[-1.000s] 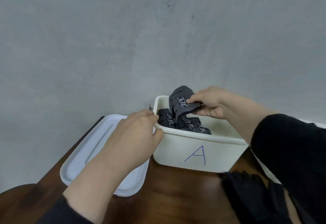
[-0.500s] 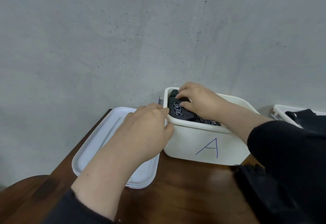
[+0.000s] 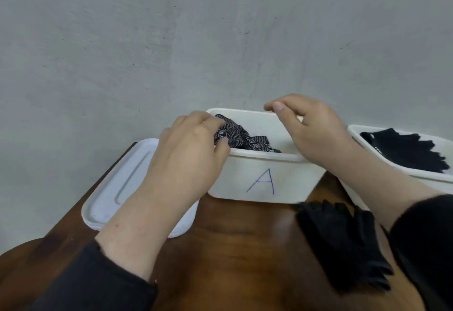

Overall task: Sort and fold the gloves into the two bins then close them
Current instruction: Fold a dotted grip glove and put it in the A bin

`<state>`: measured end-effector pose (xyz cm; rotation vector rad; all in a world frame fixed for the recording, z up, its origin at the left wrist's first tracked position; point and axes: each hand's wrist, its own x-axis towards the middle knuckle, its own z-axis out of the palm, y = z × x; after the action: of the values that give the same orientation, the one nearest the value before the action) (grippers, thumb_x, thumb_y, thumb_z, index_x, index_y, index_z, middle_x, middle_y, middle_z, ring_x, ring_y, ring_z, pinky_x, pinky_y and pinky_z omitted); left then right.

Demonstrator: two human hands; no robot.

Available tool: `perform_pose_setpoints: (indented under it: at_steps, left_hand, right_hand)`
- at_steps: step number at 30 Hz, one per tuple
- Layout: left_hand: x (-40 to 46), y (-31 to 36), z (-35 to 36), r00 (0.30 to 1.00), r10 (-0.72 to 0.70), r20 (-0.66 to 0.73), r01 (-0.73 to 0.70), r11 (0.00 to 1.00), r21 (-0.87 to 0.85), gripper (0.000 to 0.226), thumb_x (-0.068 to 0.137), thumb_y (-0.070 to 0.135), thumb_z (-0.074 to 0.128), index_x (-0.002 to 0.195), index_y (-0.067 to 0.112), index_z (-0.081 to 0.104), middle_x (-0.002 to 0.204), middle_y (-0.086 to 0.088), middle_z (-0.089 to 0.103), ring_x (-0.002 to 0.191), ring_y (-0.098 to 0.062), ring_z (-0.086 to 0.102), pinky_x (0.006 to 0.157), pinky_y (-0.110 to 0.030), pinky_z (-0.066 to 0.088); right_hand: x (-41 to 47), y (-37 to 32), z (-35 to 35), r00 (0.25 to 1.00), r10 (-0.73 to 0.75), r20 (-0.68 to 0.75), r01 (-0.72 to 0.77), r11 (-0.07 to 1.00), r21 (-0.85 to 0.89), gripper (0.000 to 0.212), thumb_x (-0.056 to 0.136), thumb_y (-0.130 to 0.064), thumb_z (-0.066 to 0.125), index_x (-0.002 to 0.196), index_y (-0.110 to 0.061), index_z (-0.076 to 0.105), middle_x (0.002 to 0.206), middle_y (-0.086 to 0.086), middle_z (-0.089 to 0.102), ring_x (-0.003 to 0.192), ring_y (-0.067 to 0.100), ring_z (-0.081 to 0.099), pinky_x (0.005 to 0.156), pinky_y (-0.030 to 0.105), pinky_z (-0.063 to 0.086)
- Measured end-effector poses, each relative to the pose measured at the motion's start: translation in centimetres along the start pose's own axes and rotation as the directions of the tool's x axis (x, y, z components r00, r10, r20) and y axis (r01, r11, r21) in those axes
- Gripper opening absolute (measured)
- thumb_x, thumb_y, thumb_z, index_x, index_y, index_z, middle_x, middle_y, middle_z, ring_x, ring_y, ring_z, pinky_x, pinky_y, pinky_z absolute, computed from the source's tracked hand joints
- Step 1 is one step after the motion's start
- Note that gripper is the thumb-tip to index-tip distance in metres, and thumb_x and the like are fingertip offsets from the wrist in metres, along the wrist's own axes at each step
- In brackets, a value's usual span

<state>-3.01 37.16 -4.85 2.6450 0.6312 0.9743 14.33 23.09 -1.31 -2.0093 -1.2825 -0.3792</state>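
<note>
- Two white bins stand on a dark wooden desk [image 3: 245,249] against a grey wall, seen from the single head view.
- Bin A [image 3: 264,176], marked with a blue letter A on its near wall, holds patterned grey-black gloves [image 3: 247,136] piled toward its left side.
- Left hand [image 3: 186,156] reaches over the bin's left corner; its fingers curl onto the patterned gloves at the rim and the thumb lies at the near rim, so its grip pinches the glove fabric.
- Right hand [image 3: 311,129] hovers over the right part of bin A, fingers loosely bent and holding nothing; the gloves lie below and to the left of it, apart from it.
- A white lid [image 3: 117,188] lies flat on the desk left of bin A, partly under the left forearm.
- The second bin [image 3: 416,178] stands just right of bin A and contains plain black gloves [image 3: 404,149].
- More loose black gloves [image 3: 343,242] lie on the desk in front of bin A, beside the right forearm's dark sleeve.
</note>
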Motion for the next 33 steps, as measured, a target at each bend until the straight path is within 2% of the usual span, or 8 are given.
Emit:
perform_pose_setpoints:
  at_steps: [4, 7, 11, 15, 18, 20, 25, 33]
  left_hand:
    - [-2.9, 5.4, 2.2, 0.981, 0.156, -0.117, -0.179, 0.958, -0.222, 0.032, 0.093, 0.032, 0.048, 0.112, 0.019, 0.07, 0.113, 0.006, 0.064, 0.109, -0.019, 0.055, 0.094, -0.038, 0.044]
    - [-6.7, 10.6, 5.4, 0.954, 0.301, -0.019, -0.294, 0.915, -0.275, 0.029, 0.094, 0.034, 0.045, 0.106, 0.023, 0.068, 0.108, 0.008, 0.062, 0.103, -0.018, 0.056, 0.09, -0.042, 0.047]
    - [-12.0, 17.1, 9.3, 0.876, 0.47, 0.112, -0.414, 0.85, -0.325, 0.031, 0.097, 0.035, 0.041, 0.11, 0.026, 0.068, 0.108, 0.013, 0.062, 0.097, -0.009, 0.055, 0.085, -0.032, 0.05]
    - [-14.9, 21.2, 13.3, 0.801, 0.562, 0.207, -0.479, 0.808, -0.342, 0.027, 0.099, 0.033, 0.048, 0.113, 0.027, 0.07, 0.114, 0.012, 0.064, 0.105, -0.007, 0.057, 0.096, -0.032, 0.049]
    - [-14.3, 22.3, 14.9, 0.818, 0.528, 0.229, -0.47, 0.842, -0.266, 0.025, 0.097, 0.034, 0.053, 0.115, 0.028, 0.07, 0.12, 0.011, 0.064, 0.116, -0.009, 0.056, 0.106, -0.034, 0.038]
    - [-13.4, 22.2, 15.4, 0.846, 0.483, 0.225, -0.445, 0.873, -0.2, 0.03, 0.097, 0.036, 0.054, 0.123, 0.029, 0.067, 0.127, 0.01, 0.062, 0.122, -0.009, 0.052, 0.108, -0.034, 0.033]
    - [-13.4, 21.6, 16.7, 0.777, 0.433, 0.457, -0.446, 0.891, -0.087, 0.044, 0.102, 0.047, 0.042, 0.143, 0.033, 0.05, 0.15, 0.012, 0.044, 0.141, -0.009, 0.033, 0.116, -0.033, 0.019]
    - [-14.4, 22.9, 17.1, 0.795, 0.498, 0.347, -0.481, 0.866, -0.138, 0.031, 0.1, 0.037, 0.05, 0.123, 0.029, 0.069, 0.125, 0.01, 0.065, 0.121, -0.01, 0.056, 0.108, -0.034, 0.034]
  right_hand:
    - [-8.8, 1.2, -4.5, 0.992, -0.013, -0.126, 0.019, 0.999, 0.05, 0.027, 0.104, -0.027, 0.051, 0.102, -0.017, 0.076, 0.099, -0.015, 0.073, 0.099, 0.003, 0.065, 0.085, 0.013, 0.046]
    - [-16.1, 4.5, -7.5, 0.99, 0.067, -0.121, -0.071, 0.997, -0.026, 0.029, 0.103, -0.036, 0.048, 0.098, -0.023, 0.074, 0.097, -0.018, 0.071, 0.097, 0.0, 0.065, 0.083, 0.014, 0.048]
    - [-24.5, 9.3, -11.2, 0.954, 0.283, -0.103, -0.296, 0.943, -0.151, 0.027, 0.096, -0.046, 0.045, 0.102, -0.035, 0.069, 0.098, -0.025, 0.068, 0.097, -0.006, 0.062, 0.078, 0.017, 0.051]
    - [-29.8, 12.4, -13.1, 0.917, 0.39, 0.076, -0.363, 0.9, -0.243, 0.029, 0.094, -0.05, 0.049, 0.115, -0.04, 0.066, 0.114, -0.027, 0.063, 0.098, -0.016, 0.057, 0.085, 0.008, 0.046]
    - [-31.9, 13.5, -13.4, 0.884, 0.417, 0.209, -0.356, 0.892, -0.277, 0.043, 0.091, -0.062, 0.049, 0.123, -0.04, 0.066, 0.124, -0.034, 0.054, 0.118, -0.014, 0.05, 0.099, 0.012, 0.043]
    - [-32.4, 13.8, -13.4, 0.865, 0.411, 0.289, -0.329, 0.898, -0.291, 0.044, 0.088, -0.066, 0.053, 0.125, -0.043, 0.064, 0.129, -0.034, 0.047, 0.121, -0.013, 0.045, 0.098, 0.008, 0.038]
    - [-32.2, 14.4, -13.0, 0.883, 0.378, 0.277, -0.312, 0.915, -0.254, 0.021, 0.094, -0.047, 0.064, 0.112, -0.038, 0.067, 0.121, -0.029, 0.049, 0.115, -0.005, 0.046, 0.098, 0.017, 0.042]
    - [-32.3, 14.6, -13.6, 0.895, 0.308, 0.322, -0.265, 0.949, -0.171, 0.006, 0.097, -0.034, 0.064, 0.097, -0.032, 0.07, 0.108, -0.02, 0.057, 0.106, 0.002, 0.052, 0.096, 0.029, 0.047]
